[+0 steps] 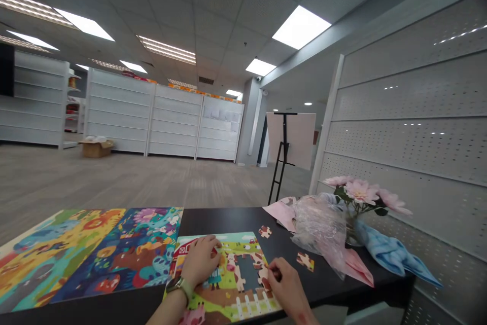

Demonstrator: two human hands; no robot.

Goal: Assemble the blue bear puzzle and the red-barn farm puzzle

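Observation:
A farm-scene puzzle (228, 310) lies on the black table (213, 217), with a dark gap in its middle right. My left hand (201, 260) rests over the puzzle's upper left, its fingers mostly bent; whether anything is under them is hidden. At the right edge of the gap, my right hand (284, 282) has curled fingers against the puzzle, and I cannot make out what they hold. One loose brown-and-white piece (265, 232) lies beyond the puzzle's top right corner. Another loose piece (305, 261) is on the table, right of my right hand.
Two colourful pictures (125, 254) lie at the left. Crumpled clear plastic (321, 228), pink cloth (358, 265), pink flowers (361, 192) in a vase and a blue cloth (395, 251) crowd the right side. An easel (283, 145) stands beyond the table.

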